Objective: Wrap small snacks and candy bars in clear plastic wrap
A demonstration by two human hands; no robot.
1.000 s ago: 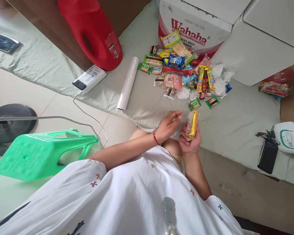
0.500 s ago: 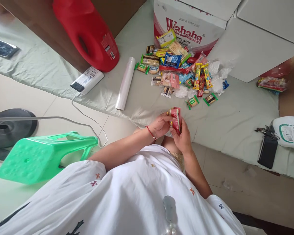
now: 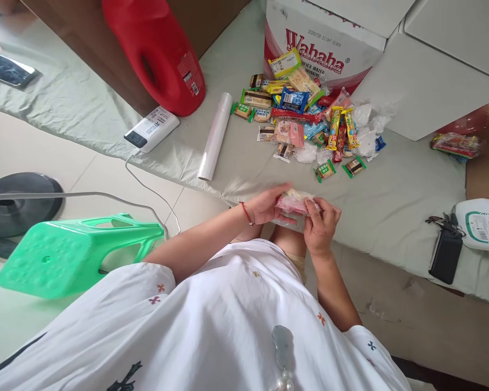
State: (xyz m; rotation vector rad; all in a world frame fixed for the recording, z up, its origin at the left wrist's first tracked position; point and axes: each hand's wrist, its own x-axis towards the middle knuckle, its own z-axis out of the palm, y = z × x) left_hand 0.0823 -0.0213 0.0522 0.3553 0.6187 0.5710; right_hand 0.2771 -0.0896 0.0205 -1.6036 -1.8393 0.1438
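Low at the table's near edge, a red-and-pink snack packet (image 3: 294,202) with crinkled clear plastic film around it lies between my two hands. My left hand (image 3: 265,205), with a red string bracelet at the wrist, cradles the packet's left end, its fingers fairly straight and slightly blurred. At the other end, my right hand (image 3: 321,225) pinches the packet and film between thumb and fingers. The packet's print is not readable. Beyond my hands lies a pile of small wrapped snacks (image 3: 295,100), with two green-ended biscuit packs (image 3: 325,170) nearest me.
A roll of clear film (image 3: 215,137) lies left of the pile, near a white power bank (image 3: 152,129) and a red jug (image 3: 163,60). Behind stands a Wahaha carton (image 3: 321,49). Keys and a black case (image 3: 445,255) lie right; a green stool (image 3: 65,255) is left.
The packet has turned from upright to lying sideways, and its clear film now shows on top. My right hand has shifted right and up to its end; my left fingers have straightened.
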